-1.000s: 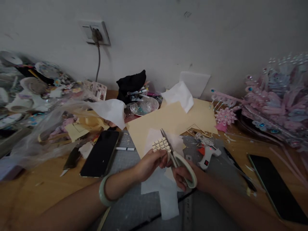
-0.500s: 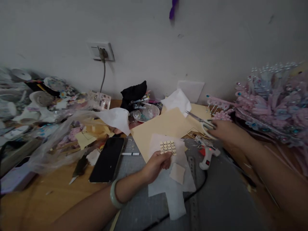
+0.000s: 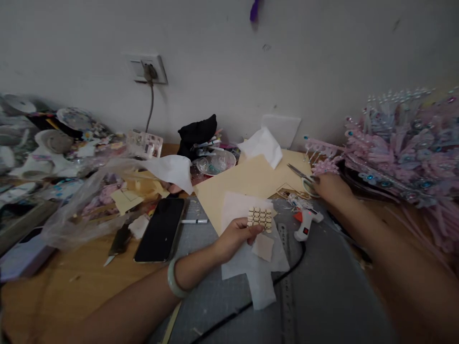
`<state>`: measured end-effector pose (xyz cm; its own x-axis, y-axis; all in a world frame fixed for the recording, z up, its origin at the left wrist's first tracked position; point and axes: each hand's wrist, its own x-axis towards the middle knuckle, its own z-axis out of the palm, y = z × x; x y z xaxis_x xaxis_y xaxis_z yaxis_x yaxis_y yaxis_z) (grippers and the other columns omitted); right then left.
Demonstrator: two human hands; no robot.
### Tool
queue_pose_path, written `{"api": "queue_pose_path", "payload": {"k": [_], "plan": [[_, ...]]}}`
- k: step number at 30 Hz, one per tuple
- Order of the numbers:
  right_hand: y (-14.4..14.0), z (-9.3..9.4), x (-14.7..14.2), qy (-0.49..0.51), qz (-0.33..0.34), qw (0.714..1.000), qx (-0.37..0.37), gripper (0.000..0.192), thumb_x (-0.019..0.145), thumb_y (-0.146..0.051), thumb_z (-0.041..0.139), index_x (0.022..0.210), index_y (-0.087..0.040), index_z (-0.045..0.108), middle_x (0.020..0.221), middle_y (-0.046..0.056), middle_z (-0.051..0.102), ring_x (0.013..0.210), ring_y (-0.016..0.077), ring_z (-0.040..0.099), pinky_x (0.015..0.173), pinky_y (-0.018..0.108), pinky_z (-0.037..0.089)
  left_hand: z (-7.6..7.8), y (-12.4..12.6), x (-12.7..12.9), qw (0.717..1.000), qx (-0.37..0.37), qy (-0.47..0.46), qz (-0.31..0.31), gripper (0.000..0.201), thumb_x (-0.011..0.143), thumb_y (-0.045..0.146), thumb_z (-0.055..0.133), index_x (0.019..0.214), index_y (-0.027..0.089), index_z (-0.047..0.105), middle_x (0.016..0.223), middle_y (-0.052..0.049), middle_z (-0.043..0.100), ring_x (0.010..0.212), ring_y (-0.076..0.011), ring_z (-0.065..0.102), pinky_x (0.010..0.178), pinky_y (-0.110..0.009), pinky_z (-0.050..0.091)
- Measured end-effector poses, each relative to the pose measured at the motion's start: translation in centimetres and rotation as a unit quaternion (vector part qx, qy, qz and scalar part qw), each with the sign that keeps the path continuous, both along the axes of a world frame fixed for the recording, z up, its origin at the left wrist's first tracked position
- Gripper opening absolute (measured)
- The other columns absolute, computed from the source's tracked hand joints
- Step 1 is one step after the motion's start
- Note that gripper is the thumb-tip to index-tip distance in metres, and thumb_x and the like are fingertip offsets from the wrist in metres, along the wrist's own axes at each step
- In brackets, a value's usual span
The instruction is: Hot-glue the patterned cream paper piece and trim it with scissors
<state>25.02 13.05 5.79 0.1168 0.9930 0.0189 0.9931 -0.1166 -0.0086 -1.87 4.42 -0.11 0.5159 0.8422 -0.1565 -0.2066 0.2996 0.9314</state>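
scissors [image 3: 302, 176] have moved right, near pink flower [image 3: 325, 166]

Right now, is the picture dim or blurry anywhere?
Head view: dim overall, the grey wall dull, without harsh glare; head view: right forearm softly blurred, pink ornaments hazy toward the right edge; head view: patterned card clearer, its dark outlines readable.

Phone [image 3: 160, 230] left of the left hand [image 3: 237, 237], glue gun [image 3: 306, 226] right, scissors [image 3: 296, 171] behind it.
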Motion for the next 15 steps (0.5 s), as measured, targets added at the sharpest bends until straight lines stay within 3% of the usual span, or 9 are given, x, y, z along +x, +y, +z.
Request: {"api": "queue_pose_path", "payload": {"k": [2, 3, 5, 7, 8, 12, 15], "plan": [[-2.4, 0.5, -2.3, 0.023, 0.018, 0.999, 0.038, 0.036, 0.087, -0.031, 0.034, 0.098, -0.009, 0.061, 0.101, 0.016, 0.062, 0.094, 0.0233, 0.057, 0.076, 0.03, 0.039, 0.0, -0.1, 0.0, 1.0, 0.006, 0.013, -0.004, 0.035, 0.068, 0.043, 0.061, 0.052, 0.015, 0.047, 0.045, 0.005, 0.041, 0.045, -0.0068, 0.034, 0.05, -0.024, 0.024], [-3.8, 0.4, -3.7, 0.055, 0.04, 0.997, 0.042, 0.04, 0.088, -0.037, 0.029, 0.095, -0.013, 0.061, 0.094, 0.011, 0.065, 0.086, 0.0197, 0.059, 0.071, 0.027, 0.041, 0.0, -0.1, 0.0, 1.0, 0.009, 0.022, -0.003, 0.036, 0.068, 0.044, 0.06, 0.051, 0.015, 0.047, 0.045, 0.005, 0.041, 0.046, -0.0069, 0.034, 0.05, -0.024, 0.024], [-6.7, -0.2, -6.5, 0.262, 0.117, 0.958, 0.008, 0.045, 0.087, -0.045, 0.028, 0.089, -0.015, 0.062, 0.078, 0.007, 0.066, 0.069, 0.0166, 0.06, 0.061, 0.025, 0.042, -0.1, -0.2, 0.1, 0.999, 0.028, 0.044, 0.002, 0.037, 0.07, 0.044, 0.059, 0.05, 0.015, 0.047, 0.046, 0.004, 0.043, 0.047, -0.0074, 0.035, 0.052, -0.024, 0.025], [-9.1, -1.4, -8.8, 0.372, 0.174, 0.909, -0.069, 0.041, 0.084, -0.049, 0.036, 0.089, -0.017, 0.062, 0.077, 0.005, 0.066, 0.066, 0.0162, 0.06, 0.059, 0.026, 0.043, -0.1, -0.3, 0.1, 0.998, 0.032, 0.045, 0.011, 0.04, 0.072, 0.047, 0.055, 0.048, 0.015, 0.047, 0.045, 0.003, 0.044, 0.048, -0.0084, 0.038, 0.053, -0.024, 0.027], [-10.0, -2.1, -9.5, 0.376, 0.189, 0.903, -0.085, 0.039, 0.083, -0.048, 0.04, 0.092, -0.016, 0.061, 0.081, 0.006, 0.066, 0.071, 0.0174, 0.06, 0.061, 0.027, 0.043, -0.1, -0.2, 0.1, 0.999, 0.027, 0.035, 0.028, 0.042, 0.074, 0.049, 0.051, 0.048, 0.015, 0.047, 0.045, 0.003, 0.044, 0.048, -0.0086, 0.038, 0.052, -0.024, 0.028], [-11.8, -4.2, -10.7, 0.25, 0.251, 0.934, -0.056, 0.052, 0.063, -0.043, 0.068, 0.106, -0.016, 0.057, 0.102, 0.012, 0.059, 0.095, 0.0265, 0.053, 0.08, 0.037, 0.039, -0.2, 0.2, 0.1, 0.997, -0.025, -0.009, 0.067, 0.042, 0.076, 0.052, 0.045, 0.052, 0.016, 0.046, 0.046, 0.003, 0.045, 0.046, -0.0091, 0.039, 0.052, -0.025, 0.029], [-12.2, -4.6, -10.8, 0.224, 0.258, 0.938, -0.053, 0.049, 0.065, -0.033, 0.068, 0.109, -0.017, 0.055, 0.101, 0.011, 0.059, 0.097, 0.0256, 0.052, 0.082, 0.037, 0.037, -0.1, 0.4, 0.1, 0.995, -0.053, -0.029, 0.078, 0.041, 0.077, 0.051, 0.041, 0.055, 0.017, 0.046, 0.047, 0.002, 0.046, 0.044, -0.01, 0.04, 0.051, -0.026, 0.031]]}}
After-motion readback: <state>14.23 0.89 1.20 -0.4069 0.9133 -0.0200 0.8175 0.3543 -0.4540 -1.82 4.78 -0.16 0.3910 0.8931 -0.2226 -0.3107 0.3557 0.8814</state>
